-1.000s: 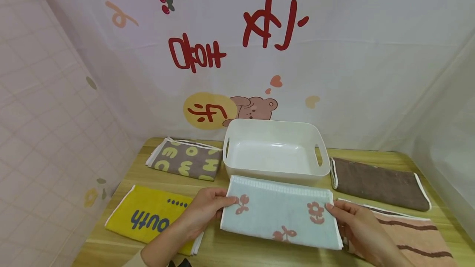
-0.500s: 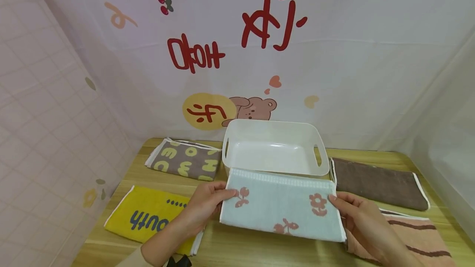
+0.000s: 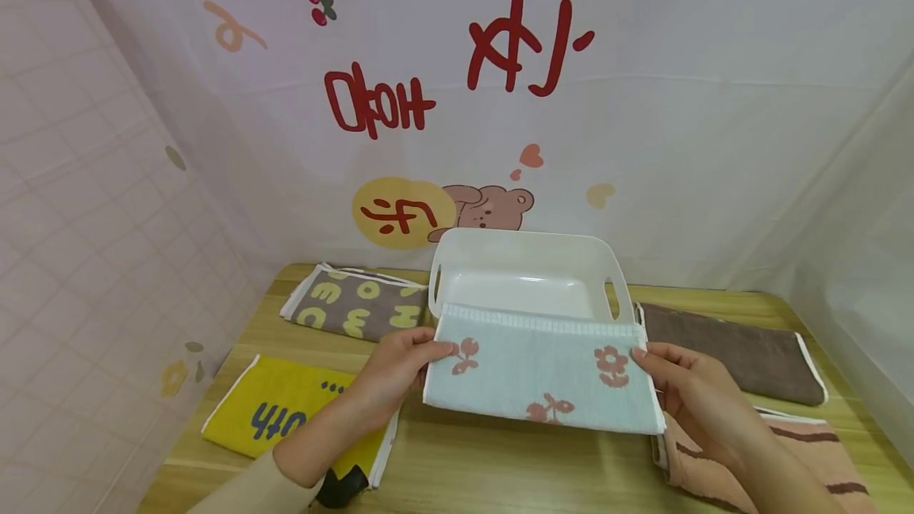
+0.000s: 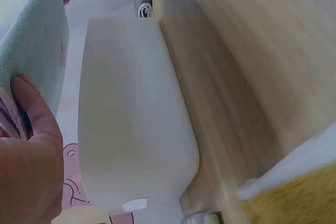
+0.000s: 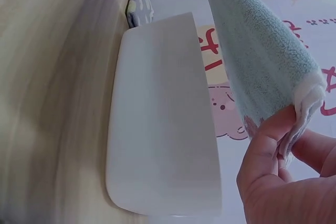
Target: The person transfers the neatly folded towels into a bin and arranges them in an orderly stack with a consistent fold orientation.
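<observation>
left hand [image 3: 400, 371] and right hand [image 3: 696, 399] pinch the folded pale-blue terry towel [image 3: 524, 367] at both ends; loading seems underway, calling for lowering into the white rectangular plastic bin [image 3: 528, 256].

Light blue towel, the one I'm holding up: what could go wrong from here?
Your left hand and right hand pinch the light blue towel only at its ends, so its folded layers might slip apart if either grip loosens.
It overlaps the near side of the white bin in the head view; lowered there, it could catch on the rim.
</observation>
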`<state>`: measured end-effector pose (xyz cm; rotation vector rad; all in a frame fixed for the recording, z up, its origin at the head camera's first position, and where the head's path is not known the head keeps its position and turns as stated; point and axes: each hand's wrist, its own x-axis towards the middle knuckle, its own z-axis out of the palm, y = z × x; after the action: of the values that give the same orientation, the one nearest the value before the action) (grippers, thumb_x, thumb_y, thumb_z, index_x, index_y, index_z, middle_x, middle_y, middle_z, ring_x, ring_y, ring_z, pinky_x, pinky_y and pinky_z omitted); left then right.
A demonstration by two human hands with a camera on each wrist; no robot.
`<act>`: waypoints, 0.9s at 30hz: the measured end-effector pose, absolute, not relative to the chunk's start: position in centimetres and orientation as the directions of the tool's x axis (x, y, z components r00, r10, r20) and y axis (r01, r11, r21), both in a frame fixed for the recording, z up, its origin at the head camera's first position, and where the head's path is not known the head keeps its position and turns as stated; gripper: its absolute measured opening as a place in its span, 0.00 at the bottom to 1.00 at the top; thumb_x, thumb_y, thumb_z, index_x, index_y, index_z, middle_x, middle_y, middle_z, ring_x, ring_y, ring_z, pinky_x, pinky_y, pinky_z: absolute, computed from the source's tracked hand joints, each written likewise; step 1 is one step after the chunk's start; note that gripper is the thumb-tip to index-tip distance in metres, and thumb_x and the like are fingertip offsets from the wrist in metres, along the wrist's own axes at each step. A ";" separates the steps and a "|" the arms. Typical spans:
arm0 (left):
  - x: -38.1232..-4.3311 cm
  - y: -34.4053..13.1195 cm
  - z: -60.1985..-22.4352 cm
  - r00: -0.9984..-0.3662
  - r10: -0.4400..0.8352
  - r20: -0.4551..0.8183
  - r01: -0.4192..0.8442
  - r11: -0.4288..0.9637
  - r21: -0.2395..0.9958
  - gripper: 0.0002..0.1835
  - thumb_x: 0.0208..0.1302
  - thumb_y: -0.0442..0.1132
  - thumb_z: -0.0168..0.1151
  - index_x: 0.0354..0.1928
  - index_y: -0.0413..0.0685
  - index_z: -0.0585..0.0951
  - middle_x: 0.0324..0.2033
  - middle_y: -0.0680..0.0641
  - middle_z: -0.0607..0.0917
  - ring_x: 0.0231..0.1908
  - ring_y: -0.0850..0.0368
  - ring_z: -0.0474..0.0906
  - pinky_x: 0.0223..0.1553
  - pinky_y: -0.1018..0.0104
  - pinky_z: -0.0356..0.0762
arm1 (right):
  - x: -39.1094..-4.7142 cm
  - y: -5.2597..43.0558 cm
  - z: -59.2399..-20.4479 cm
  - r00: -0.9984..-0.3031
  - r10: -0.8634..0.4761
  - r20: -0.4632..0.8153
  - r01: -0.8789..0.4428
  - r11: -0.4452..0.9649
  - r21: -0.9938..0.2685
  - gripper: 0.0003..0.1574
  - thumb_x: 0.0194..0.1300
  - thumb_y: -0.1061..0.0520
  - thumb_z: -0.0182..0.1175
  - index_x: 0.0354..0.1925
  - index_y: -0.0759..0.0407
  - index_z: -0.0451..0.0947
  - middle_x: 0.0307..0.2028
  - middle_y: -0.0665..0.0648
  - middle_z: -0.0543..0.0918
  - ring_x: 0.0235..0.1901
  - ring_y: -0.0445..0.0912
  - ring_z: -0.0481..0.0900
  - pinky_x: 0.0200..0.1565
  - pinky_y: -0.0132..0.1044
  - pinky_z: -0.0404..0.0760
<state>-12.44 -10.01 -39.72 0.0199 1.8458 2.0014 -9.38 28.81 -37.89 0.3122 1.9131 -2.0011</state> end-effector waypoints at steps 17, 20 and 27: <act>-16.1 -9.5 -38.3 -0.931 0.288 -0.224 -0.238 -0.015 0.971 0.16 0.75 0.40 0.64 0.55 0.35 0.84 0.45 0.44 0.90 0.41 0.55 0.89 0.44 0.61 0.87 | -13.1 29.1 -35.1 -0.935 -0.149 -0.321 0.317 0.053 -0.947 0.25 0.77 0.46 0.62 0.61 0.61 0.77 0.47 0.51 0.87 0.44 0.47 0.87 0.46 0.42 0.87; -16.9 -9.5 -38.1 -0.941 0.261 -0.218 -0.229 -0.013 0.973 0.16 0.75 0.41 0.64 0.55 0.37 0.85 0.46 0.44 0.90 0.41 0.56 0.88 0.44 0.62 0.87 | -14.1 29.0 -34.8 -0.938 -0.150 -0.311 0.303 0.074 -0.950 0.28 0.77 0.46 0.62 0.62 0.63 0.75 0.47 0.50 0.87 0.44 0.46 0.87 0.46 0.42 0.86; -18.5 -8.8 -37.8 -0.944 0.250 -0.214 -0.231 -0.037 0.972 0.16 0.76 0.38 0.63 0.59 0.37 0.83 0.53 0.43 0.88 0.49 0.55 0.86 0.52 0.60 0.85 | -15.7 29.2 -34.7 -0.950 -0.134 -0.283 0.268 0.124 -0.955 0.39 0.77 0.43 0.61 0.70 0.69 0.66 0.47 0.48 0.86 0.46 0.43 0.85 0.46 0.38 0.86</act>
<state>-18.54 -8.75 -37.85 0.0201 1.9175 2.0493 -15.73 29.20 -34.69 0.1309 2.1070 -1.8943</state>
